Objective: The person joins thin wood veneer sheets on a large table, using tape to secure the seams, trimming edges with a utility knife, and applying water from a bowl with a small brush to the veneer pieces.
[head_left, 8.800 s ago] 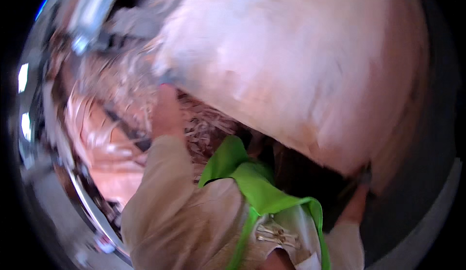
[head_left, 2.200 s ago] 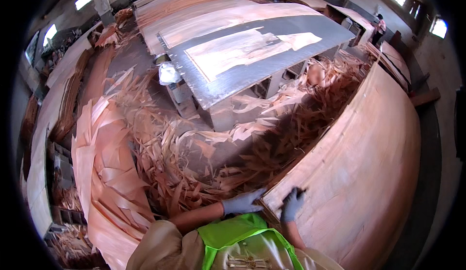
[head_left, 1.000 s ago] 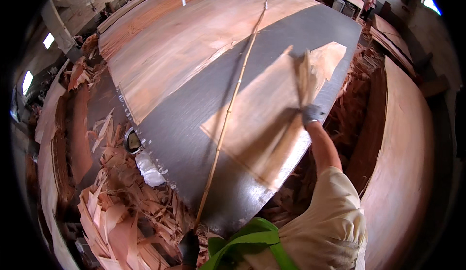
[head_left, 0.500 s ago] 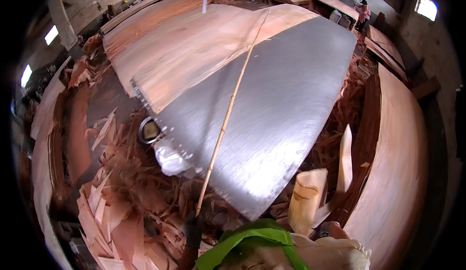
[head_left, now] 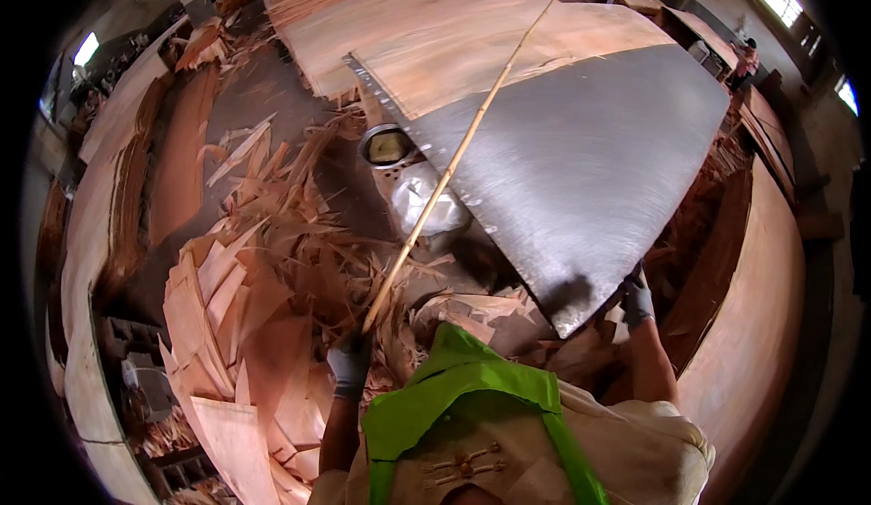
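Observation:
My left hand [head_left: 348, 362], in a grey glove with dark fingers, is closed around the near end of a long thin bamboo pole [head_left: 490, 98]. The pole slants away to the upper right, above a metal-topped table [head_left: 581, 160] and the wood veneer sheets [head_left: 454, 42] on its far part. My right hand [head_left: 638, 301], also gloved, is at the table's near right edge. Its fingers are dark and partly hidden, so their grip does not show. A dark shadow falls on the metal close to that hand.
Torn veneer scraps [head_left: 213, 323] heap up at the left. Beside the table's left edge are a round metal pot [head_left: 386, 147] and a white plastic bag [head_left: 426, 201]. Veneer stacks [head_left: 753, 323] flank the right side and the left [head_left: 104, 205]. Another person [head_left: 746, 58] stands far right.
The view has shifted, and the table now appears farther right. My right hand has come up to the table edge. Pale wood pieces near it earlier no longer show there. The left hand still holds the pole.

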### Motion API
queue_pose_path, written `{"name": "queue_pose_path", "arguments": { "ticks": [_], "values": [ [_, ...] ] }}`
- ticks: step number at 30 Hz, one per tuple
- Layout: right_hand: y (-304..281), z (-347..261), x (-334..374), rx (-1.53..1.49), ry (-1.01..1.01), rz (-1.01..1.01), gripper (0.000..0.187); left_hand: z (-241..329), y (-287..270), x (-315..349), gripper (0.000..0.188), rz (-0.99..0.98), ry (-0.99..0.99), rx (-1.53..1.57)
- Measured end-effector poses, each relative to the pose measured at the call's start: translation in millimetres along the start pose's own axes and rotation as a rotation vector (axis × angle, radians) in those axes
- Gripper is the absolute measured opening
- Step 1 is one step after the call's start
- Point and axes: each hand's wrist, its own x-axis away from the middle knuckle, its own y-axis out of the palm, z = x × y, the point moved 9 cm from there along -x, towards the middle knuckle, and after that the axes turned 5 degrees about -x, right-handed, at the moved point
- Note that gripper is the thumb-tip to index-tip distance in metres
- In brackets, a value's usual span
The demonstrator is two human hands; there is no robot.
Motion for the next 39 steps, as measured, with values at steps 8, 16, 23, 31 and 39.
{"name": "queue_pose_path", "arguments": {
  "ticks": [8, 16, 23, 31, 39],
  "values": [
    [392.4, -91.2, 70.6, -0.319, 0.267, -0.592, 0.024, -75.9, -4.9, -152.4, 0.022, -0.023, 0.017, 0.045],
    [658.2, -195.2, 0.6, -0.474, 0.14, -0.61, 0.019, -167.0, 1.7, -327.4, 0.025, -0.059, 0.111, -0.099],
    [730.4, -152.2, -111.4, -0.622, 0.3, -0.475, 0.011, -228.4, 24.3, -392.3, 0.026, -0.313, 0.049, -0.15],
    [755.0, -157.1, -121.4, -0.799, 0.336, -0.278, 0.022, -295.5, 18.5, -468.7, 0.027, -0.451, -0.096, 0.022],
    [748.5, -216.5, -120.0, -0.459, 0.051, 0.284, 0.024, -357.6, 56.4, -603.5, 0.027, -0.365, 0.05, 0.668]
  ]
}}
